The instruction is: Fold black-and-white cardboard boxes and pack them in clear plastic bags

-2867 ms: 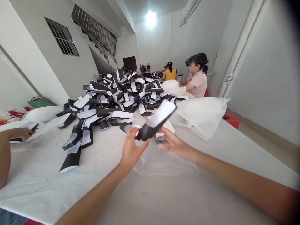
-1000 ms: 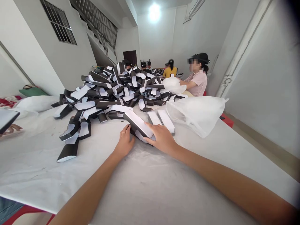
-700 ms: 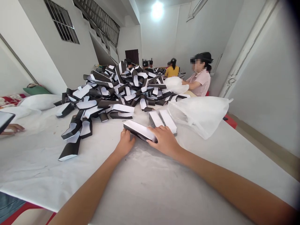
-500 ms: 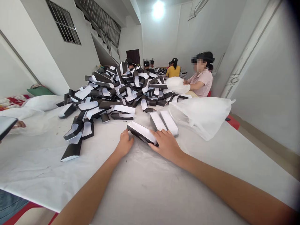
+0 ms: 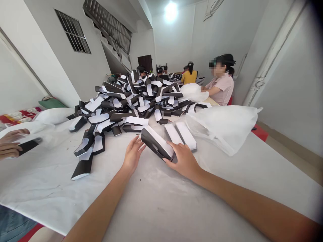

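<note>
Gripping a black-and-white folded strip (image 5: 156, 144) in the right hand (image 5: 183, 163), fingers curled round its lower end, strip tilted on the white cloth-covered table (image 5: 151, 205). Left hand (image 5: 132, 156) open, fingers spread, just beside the strip. 2 similar black-and-white strips (image 5: 180, 135) lie just past the right hand, a big heap of black-and-white pieces (image 5: 126, 101) further left, a white plastic bag (image 5: 222, 129) to the right
</note>
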Demonstrator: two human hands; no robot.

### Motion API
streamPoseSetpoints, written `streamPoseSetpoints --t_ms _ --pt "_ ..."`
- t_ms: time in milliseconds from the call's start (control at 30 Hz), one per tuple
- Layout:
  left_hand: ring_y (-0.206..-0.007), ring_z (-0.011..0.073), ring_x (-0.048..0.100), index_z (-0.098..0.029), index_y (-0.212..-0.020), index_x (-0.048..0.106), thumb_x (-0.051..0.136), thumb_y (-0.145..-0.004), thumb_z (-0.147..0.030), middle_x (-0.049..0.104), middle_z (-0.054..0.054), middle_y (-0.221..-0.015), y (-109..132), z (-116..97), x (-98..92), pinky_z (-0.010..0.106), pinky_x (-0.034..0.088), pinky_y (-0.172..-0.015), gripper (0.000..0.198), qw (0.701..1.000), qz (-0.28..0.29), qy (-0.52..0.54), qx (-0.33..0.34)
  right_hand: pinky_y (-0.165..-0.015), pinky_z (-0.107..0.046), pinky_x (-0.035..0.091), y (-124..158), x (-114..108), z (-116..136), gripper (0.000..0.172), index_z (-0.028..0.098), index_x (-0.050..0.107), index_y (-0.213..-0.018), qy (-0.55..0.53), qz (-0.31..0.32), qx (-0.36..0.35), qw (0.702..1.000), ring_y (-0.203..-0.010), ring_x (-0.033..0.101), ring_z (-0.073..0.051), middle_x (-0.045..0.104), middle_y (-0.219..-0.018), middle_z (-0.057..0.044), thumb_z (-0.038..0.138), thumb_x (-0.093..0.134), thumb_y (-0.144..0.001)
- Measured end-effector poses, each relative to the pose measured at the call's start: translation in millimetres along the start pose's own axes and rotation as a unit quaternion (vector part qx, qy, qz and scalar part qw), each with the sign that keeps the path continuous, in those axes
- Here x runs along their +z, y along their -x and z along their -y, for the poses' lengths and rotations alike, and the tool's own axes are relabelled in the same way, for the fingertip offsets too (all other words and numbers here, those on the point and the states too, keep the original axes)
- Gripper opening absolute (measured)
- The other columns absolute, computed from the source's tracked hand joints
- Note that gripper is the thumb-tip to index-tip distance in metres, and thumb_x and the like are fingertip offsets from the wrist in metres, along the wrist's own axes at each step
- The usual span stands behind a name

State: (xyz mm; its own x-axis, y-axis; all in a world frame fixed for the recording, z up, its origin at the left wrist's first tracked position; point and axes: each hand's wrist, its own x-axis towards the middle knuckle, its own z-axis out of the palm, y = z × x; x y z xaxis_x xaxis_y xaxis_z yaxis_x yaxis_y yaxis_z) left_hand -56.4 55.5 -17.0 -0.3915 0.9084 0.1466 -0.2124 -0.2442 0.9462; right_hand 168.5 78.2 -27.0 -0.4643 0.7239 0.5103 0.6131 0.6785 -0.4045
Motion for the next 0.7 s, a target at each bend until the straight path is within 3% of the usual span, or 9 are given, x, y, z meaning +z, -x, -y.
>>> streamPoseSetpoints --t_ms 100,167,233,433,700 --pt "-0.119 0.0260 0.057 -0.021 -0.113 0.064 0.071 -0.080 -0.038 0.064 0.009 -0.122 9.1 -7.0 9.0 0.045 0.037 -0.109 0.038 0.991 0.114 0.063 -0.029 -0.085 -0.039 0.046 2.4 0.9 1.7 0.060 0.023 0.045 -0.135 -0.100 -0.046 0.048 0.993 -0.091 0.056 -0.024 0.061 -0.093 -0.004 0.046 0.062 -0.083" --pt "-0.124 0.0292 0.053 -0.021 -0.118 0.063 0.070 -0.082 -0.038 0.061 0.010 -0.129 17.5 -8.1 14.9 0.046 0.038 -0.108 0.041 0.972 0.227 0.032 -0.059 -0.086 -0.039 0.046 3.9 2.1 2.3 0.059 0.026 0.042 -0.137 -0.151 -0.059 0.054 0.985 -0.093 0.056 -0.023 0.061 -0.098 -0.004 0.045 0.061 -0.084" --pt "-0.127 0.0315 0.050 -0.023 -0.125 0.060 0.070 -0.082 -0.036 0.056 0.010 -0.136 25.5 -6.6 19.6 0.047 0.041 -0.105 0.046 0.954 0.290 -0.002 -0.075 -0.088 -0.039 0.046 4.9 2.9 2.9 0.059 0.028 0.040 -0.140 -0.184 -0.051 0.039 0.981 -0.092 0.057 -0.023 0.061 -0.100 -0.003 0.043 0.059 -0.086" --pt "-0.127 0.0312 0.051 -0.026 -0.129 0.057 0.069 -0.084 -0.037 0.053 0.009 -0.141 33.7 0.9 22.4 0.044 0.046 -0.101 0.049 0.961 0.263 -0.023 -0.084 -0.088 -0.039 0.047 5.4 3.9 3.5 0.050 0.029 0.039 -0.143 -0.208 -0.036 0.002 0.977 -0.091 0.056 -0.021 0.061 -0.099 -0.004 0.037 0.048 -0.093" --pt "-0.129 0.0309 0.049 -0.028 -0.133 0.054 0.065 -0.087 -0.037 0.050 0.008 -0.143 36.1 -4.2 25.8 0.046 0.045 -0.102 0.048 0.969 0.237 -0.002 -0.066 -0.084 -0.036 0.051 7.4 12.2 0.8 0.048 0.034 0.039 -0.143 -0.254 -0.066 0.074 0.962 -0.087 0.056 -0.019 0.058 -0.099 -0.002 0.042 0.045 -0.096"
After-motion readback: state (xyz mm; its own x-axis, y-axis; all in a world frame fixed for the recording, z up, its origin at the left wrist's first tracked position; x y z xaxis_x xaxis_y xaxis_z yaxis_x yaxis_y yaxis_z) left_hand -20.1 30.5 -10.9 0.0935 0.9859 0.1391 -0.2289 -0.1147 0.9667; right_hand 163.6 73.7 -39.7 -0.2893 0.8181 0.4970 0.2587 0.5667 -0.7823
